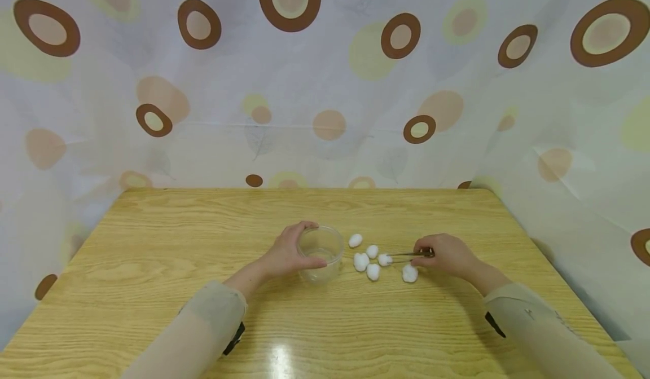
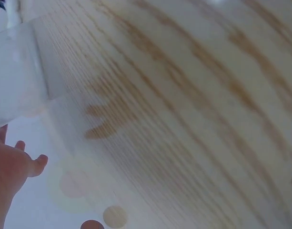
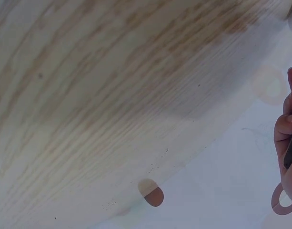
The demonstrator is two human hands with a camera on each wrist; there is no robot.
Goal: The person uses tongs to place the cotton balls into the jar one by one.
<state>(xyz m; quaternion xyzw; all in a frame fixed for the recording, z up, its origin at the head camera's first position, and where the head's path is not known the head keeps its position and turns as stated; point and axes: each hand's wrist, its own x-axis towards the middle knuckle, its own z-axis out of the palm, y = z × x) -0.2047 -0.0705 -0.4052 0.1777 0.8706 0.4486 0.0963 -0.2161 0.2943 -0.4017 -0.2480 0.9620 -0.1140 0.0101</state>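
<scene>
In the head view my left hand (image 1: 290, 252) grips a clear round plastic container (image 1: 322, 272), thumb on the near side and fingers round the far side. The container stands upright on the table, and no cotton balls show inside it. My right hand (image 1: 449, 255) holds metal tweezers (image 1: 405, 254) that point left. Their tips are right at a white cotton ball (image 1: 385, 260). Several more lie around it, among them a cotton ball (image 1: 409, 273) just below the tweezers. The right wrist view catches the curled fingers (image 3: 289, 125) around a dark handle.
The wooden table (image 1: 167, 243) carries all of this, with bare wood in front of and behind the hands. A patterned cloth (image 1: 325, 86) hangs behind the table and along its sides. The other cotton balls (image 1: 361, 262) lie between the container and the tweezers.
</scene>
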